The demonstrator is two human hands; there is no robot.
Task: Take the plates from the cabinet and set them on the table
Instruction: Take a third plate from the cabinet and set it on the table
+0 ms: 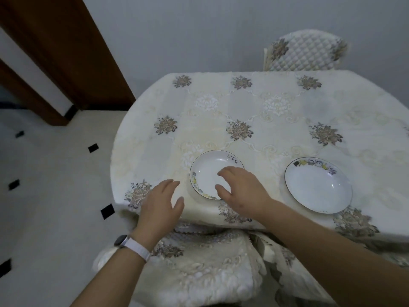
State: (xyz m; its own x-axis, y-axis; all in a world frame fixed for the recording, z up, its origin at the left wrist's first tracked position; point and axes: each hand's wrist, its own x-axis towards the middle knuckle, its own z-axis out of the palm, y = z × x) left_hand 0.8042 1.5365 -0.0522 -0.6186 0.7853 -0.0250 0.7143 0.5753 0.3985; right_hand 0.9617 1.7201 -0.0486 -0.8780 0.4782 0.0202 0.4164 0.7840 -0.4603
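Observation:
Two white plates lie on the table (pixel 265 111), which wears a cream floral cloth. The smaller plate (pixel 205 173), marked "Life" on its rim, sits near the front edge. The larger plate (pixel 318 187) with a cartoon border rests to its right. My right hand (pixel 241 189) hovers over the smaller plate's right side, fingers spread, gripping nothing. My left hand (pixel 161 207), with a watch on its wrist, is open just left of that plate above the table's front left corner.
A padded chair (pixel 199 269) with a matching cover stands tucked in front of me under the table edge. Another quilted chair (pixel 307 52) is at the far side. Pale tiled floor lies to the left, with a dark wooden door frame (pixel 73 52) beyond.

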